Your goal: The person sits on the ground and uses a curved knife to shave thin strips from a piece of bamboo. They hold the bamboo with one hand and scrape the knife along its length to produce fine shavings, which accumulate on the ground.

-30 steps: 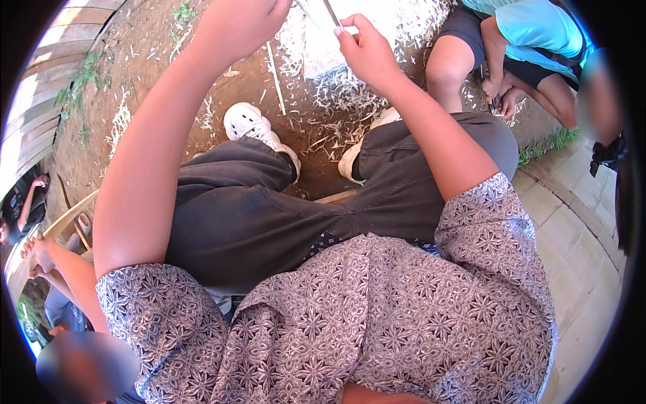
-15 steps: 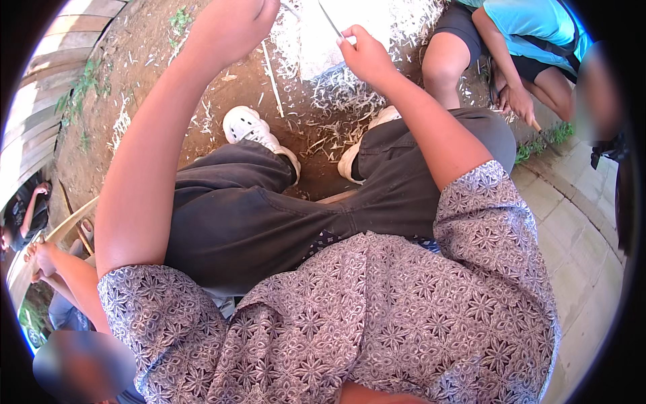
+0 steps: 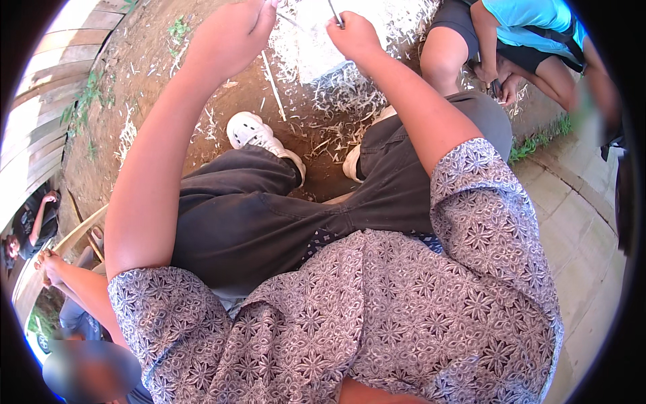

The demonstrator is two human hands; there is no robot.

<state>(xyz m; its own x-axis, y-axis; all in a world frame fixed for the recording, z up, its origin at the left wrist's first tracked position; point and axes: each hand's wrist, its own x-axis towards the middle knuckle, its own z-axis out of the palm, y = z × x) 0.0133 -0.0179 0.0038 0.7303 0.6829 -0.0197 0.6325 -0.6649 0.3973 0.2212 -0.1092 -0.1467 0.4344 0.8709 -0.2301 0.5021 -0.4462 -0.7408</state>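
My left hand [image 3: 229,42] is at the upper edge, its fingers closed with the thumb toward the top. What it grips is mostly hidden; a faint thin line shows beside the fingertips. To its right, my right hand [image 3: 354,38] is wrapped round a slim dark strip [image 3: 334,11] that points up and out of view; I cannot tell whether it is a blade or a stick. Below and between both hands lies a bright white sheet [image 3: 313,57], partly washed out by glare, with pale curled shavings [image 3: 346,94] heaped along its near edge.
A long pale stick [image 3: 272,84] lies on the brown soil, left of the sheet. At right, a person in a light blue shirt [image 3: 531,13] crouches close, hands low. Another person's arm [image 3: 81,279] holds a long pale strip at left. Wooden boards [image 3: 50,87] edge the ground.
My right hand has drawn slightly up and left, its fingers now more closed round the dark strip. My left hand has shifted slightly down. The blue-shirted person's hands have come together.
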